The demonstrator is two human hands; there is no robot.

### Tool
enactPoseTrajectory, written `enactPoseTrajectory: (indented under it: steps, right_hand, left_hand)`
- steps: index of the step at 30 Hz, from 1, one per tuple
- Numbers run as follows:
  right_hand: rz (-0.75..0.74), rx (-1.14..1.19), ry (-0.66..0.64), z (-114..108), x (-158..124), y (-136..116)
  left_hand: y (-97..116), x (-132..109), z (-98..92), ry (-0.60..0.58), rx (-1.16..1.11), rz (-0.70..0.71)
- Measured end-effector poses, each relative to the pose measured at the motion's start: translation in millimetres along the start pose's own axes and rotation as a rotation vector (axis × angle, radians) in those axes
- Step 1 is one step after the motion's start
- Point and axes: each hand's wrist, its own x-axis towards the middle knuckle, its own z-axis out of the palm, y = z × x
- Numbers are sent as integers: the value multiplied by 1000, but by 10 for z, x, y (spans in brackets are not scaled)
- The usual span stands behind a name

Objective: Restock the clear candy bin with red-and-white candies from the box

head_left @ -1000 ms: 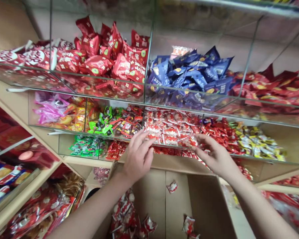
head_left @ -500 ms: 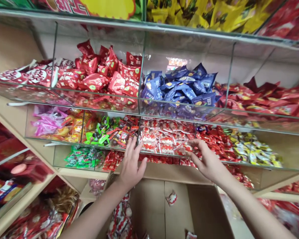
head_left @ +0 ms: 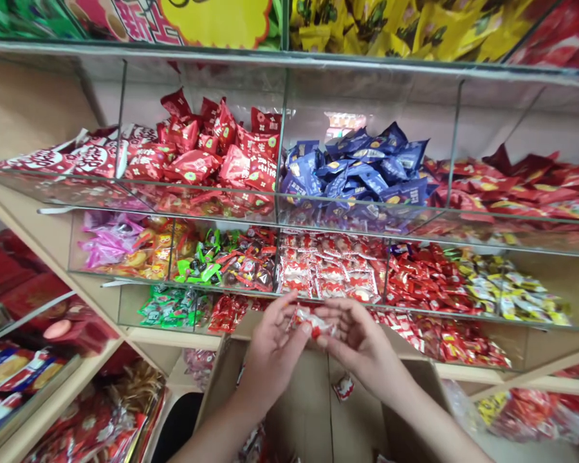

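My left hand (head_left: 276, 347) and my right hand (head_left: 359, 337) meet above a cardboard box (head_left: 309, 399). Between them is a wrapped candy (head_left: 311, 321) in a clear, red and white wrapper, with my left thumb pressed on it and my right fingers closed at its other end. Whether more than one piece is held, I cannot tell. Inside the box, one similar candy (head_left: 343, 387) lies on the bottom; others at the lower left are mostly hidden by my left arm. Just behind my hands, a bin holds rows of matching red and white candies (head_left: 330, 267).
Glass-fronted shelves carry blue packets (head_left: 357, 168), red packets (head_left: 195, 145), green candies (head_left: 168, 305) and yellow-wrapped candies (head_left: 511, 286). The glass edge (head_left: 318, 299) of the lower bin runs close behind my hands. Packaged goods (head_left: 14, 379) fill a slanted shelf at left.
Both hands have come away from the shelf bin and drawn together over the box. A candy now shows between them. The view has shifted slightly.
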Motion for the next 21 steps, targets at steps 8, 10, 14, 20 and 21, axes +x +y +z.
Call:
enactPoseTrajectory:
  steps: [8, 10, 14, 20, 21]
  right_hand:
    - [122, 348, 339, -70, -61, 92]
    - [128, 386, 380, -113, -80, 103]
    - [131, 401, 419, -205, -141, 147]
    - [132, 460, 465, -258, -277, 279]
    - [135, 483, 485, -240, -299, 306]
  left_hand:
    - [35, 15, 153, -76, -308, -116]
    - [33, 5, 177, -111, -289, -137]
    - [-10, -15, 230, -132, -180, -100]
    - [-45, -124, 246, -216, -9, -33]
    - [-59, -143, 250, -224, -2, -59]
